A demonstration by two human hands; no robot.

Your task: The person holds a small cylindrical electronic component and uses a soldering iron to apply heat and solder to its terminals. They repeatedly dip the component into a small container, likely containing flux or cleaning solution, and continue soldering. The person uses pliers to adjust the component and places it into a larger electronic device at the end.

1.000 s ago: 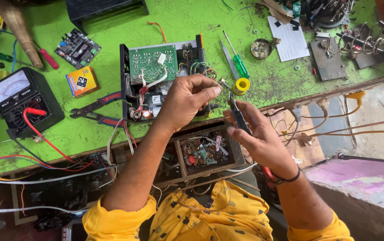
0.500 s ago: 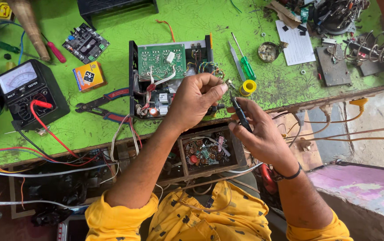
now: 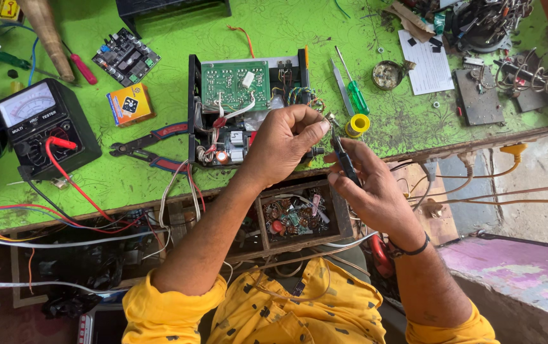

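A: Far left on your green tabletop (image 3: 159, 172): analog multimeter (image 3: 38, 127), red probe lead plugged in. Next right, small orange box (image 3: 131, 104), then red-handled pliers (image 3: 153, 148) lying flat.

B: And the work itself?

A: Open black chassis with a green circuit board (image 3: 234, 84) sits at centre. Your left hand (image 3: 281, 145) hovers over its right edge, grip pinched together on a small part (image 3: 332, 120) too tiny to identify.

B: Right side?

A: Your right hand (image 3: 376, 188), just beside, has its grip clamped on a dark slim tool (image 3: 344, 156), tip up near the part. Yellow solder spool (image 3: 358, 124) and green screwdriver (image 3: 353, 95) lie just beyond.
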